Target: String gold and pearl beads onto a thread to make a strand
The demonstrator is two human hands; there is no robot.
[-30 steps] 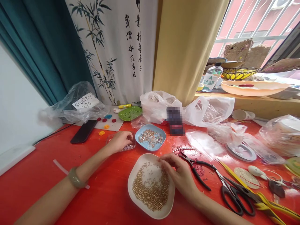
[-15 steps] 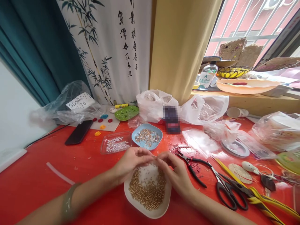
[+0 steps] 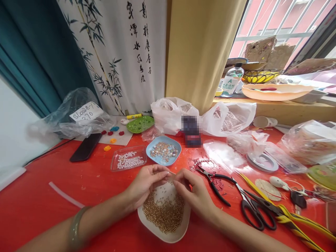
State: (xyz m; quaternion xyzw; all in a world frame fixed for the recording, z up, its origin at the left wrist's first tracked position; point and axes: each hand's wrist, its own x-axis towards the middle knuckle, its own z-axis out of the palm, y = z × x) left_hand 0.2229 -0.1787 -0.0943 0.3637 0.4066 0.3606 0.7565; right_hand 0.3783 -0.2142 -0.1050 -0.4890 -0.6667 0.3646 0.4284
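A white dish [image 3: 172, 238] stands on the red table, filled with gold beads [image 3: 166, 217]. Over its far rim my left hand [image 3: 151, 182] has thumb and forefinger pinched together; whatever lies between them is too small to name. My right hand [image 3: 193, 187], also pinching, hovers at the dish's right far edge, a short gap from the left fingertips. What it holds is hidden by its curled fingers. A blue dish [image 3: 175, 141] of mixed beads and a clear tray [image 3: 113, 167] of white pearl beads [image 3: 130, 160] are just beyond my hands.
Right of my hands lie black-handled pliers [image 3: 214, 185], scissors [image 3: 256, 211] and yellow-handled pliers [image 3: 294, 220]. Plastic bags [image 3: 173, 112] line the back. A black phone [image 3: 86, 148] lies at the left, near a green leaf-shaped dish [image 3: 140, 124]. A plastic strip [image 3: 65, 195] lies by my left forearm.
My fingertips, touching or nearly so before, are now slightly apart. The whole view has shifted a little; the dishes and tools stay in place.
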